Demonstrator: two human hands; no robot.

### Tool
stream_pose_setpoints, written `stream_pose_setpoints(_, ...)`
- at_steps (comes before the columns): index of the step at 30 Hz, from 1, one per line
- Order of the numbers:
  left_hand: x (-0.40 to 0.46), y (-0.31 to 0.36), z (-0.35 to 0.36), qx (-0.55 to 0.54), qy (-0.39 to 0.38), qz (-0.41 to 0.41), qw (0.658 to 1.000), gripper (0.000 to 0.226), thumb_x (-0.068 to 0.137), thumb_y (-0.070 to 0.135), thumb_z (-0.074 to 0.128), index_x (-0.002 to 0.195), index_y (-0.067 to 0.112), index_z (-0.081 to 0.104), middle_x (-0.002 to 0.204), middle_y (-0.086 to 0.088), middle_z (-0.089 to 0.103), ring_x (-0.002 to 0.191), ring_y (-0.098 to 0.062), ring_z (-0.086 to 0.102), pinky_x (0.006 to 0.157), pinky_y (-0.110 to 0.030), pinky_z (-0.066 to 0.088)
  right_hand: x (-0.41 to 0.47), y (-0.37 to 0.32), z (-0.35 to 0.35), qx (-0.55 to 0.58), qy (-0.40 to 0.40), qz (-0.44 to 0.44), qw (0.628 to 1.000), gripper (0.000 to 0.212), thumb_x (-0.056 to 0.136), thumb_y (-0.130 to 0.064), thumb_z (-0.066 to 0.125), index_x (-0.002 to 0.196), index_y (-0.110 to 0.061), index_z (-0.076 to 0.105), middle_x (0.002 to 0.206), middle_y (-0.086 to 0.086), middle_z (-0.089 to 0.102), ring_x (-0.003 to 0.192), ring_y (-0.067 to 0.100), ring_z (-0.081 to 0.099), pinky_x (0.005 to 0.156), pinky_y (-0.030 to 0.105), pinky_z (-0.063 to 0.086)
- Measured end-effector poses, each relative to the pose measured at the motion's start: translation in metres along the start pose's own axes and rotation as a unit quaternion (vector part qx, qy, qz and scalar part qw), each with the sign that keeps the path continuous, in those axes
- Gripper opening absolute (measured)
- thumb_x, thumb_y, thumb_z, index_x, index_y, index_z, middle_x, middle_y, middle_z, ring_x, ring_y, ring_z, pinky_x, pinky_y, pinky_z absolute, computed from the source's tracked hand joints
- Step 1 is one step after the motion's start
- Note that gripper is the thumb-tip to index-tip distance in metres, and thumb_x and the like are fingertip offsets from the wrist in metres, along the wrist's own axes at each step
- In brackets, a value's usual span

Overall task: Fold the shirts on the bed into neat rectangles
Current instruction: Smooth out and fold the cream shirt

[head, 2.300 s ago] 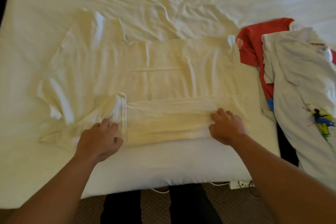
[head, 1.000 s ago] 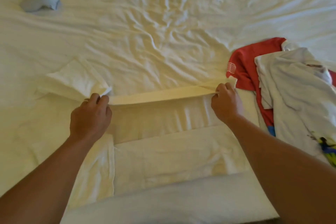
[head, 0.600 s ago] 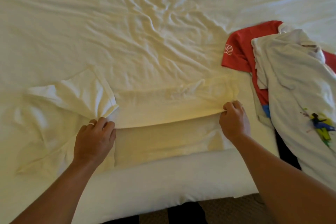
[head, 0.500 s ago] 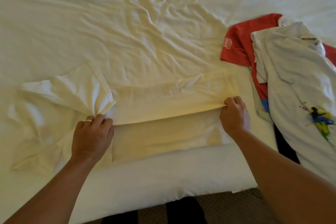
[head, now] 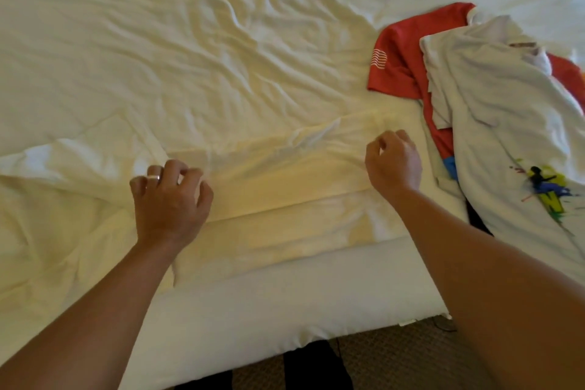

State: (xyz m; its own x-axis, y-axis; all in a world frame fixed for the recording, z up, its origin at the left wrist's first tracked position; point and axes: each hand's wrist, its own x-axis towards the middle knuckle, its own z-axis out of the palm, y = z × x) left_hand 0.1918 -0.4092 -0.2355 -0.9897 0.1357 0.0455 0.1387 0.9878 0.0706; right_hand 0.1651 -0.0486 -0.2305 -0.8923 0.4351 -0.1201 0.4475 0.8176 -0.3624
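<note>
While the camera looks down from head height, a cream shirt (head: pixel 278 196) lies partly folded across the lower middle of the frame, on a bed (head: pixel 221 41) covered with a wrinkled white sheet. Its body forms a long horizontal band with a folded edge running from left to right, and an unfolded sleeve spreads toward the left edge of the frame. The left hand (head: pixel 171 199) is at the left end of that band, over the cloth, fingers loosely curled and holding nothing; a ring shows on one finger. The right hand (head: pixel 394 161) is at the right end of the band, fingers also loosely curled, gripping nothing. Whether either hand touches the cloth is unclear. The two hands are well apart, with the folded section between them. At the right of the frame lies a red shirt (head: pixel 402 54), and a white shirt (head: pixel 500 111) with a colourful print lies partly on top of it. Carpet (head: pixel 395 361) shows below the bed's edge.
</note>
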Motion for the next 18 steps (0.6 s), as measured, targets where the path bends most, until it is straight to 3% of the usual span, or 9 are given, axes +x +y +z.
stream_pose_setpoints(4, 0.045, -0.001, 0.013, -0.016, -0.073, -0.032, 0.997, 0.031, 0.095, 0.028, 0.051, 0.118, 0.013, 0.067, 0.12, -0.014, 0.058, 0.106, -0.044, 0.05, 0.083, -0.051, 0.043, 0.044, -0.013, 0.007, 0.031, -0.032, 0.09, 0.995, 0.031, 0.1, -0.023, 0.042, 0.117, -0.007, 0.061, 0.122, 0.013, 0.057, 0.092, 0.025, 0.049, 0.078, 0.032, 0.034)
stream_pose_setpoints(8, 0.066, -0.008, 0.028, -0.007, -0.122, -0.052, 0.991, 0.029, 0.102, 0.036, 0.051, 0.117, 0.016, 0.067, 0.123, -0.014, 0.059, 0.116, -0.042, 0.046, 0.092, -0.05, 0.036, 0.073, -0.011, 0.017, 0.062, -0.044, 0.16, 0.984, 0.029, 0.095, -0.027, 0.048, 0.105, -0.005, 0.065, 0.111, 0.014, 0.066, 0.085, 0.026, 0.05, 0.073, 0.029, 0.034)
stream_pose_setpoints(12, 0.072, -0.014, 0.035, -0.013, -0.126, -0.067, 0.99, 0.025, 0.103, 0.035, 0.05, 0.105, 0.016, 0.065, 0.114, -0.013, 0.062, 0.115, -0.04, 0.046, 0.089, -0.047, 0.029, 0.085, -0.003, 0.021, 0.097, -0.059, 0.207, 0.972, 0.025, 0.09, -0.018, 0.056, 0.105, -0.003, 0.069, 0.103, 0.013, 0.069, 0.084, 0.029, 0.058, 0.07, 0.027, 0.039)
stream_pose_setpoints(18, 0.061, 0.001, 0.036, -0.03, -0.069, -0.107, 0.991, 0.022, 0.099, 0.029, 0.056, 0.112, 0.015, 0.065, 0.117, -0.015, 0.058, 0.112, -0.041, 0.048, 0.089, -0.049, 0.03, 0.092, 0.011, 0.024, 0.08, -0.024, 0.187, 0.979, 0.025, 0.097, -0.03, 0.056, 0.109, -0.011, 0.067, 0.117, 0.012, 0.066, 0.109, 0.031, 0.061, 0.079, 0.027, 0.039)
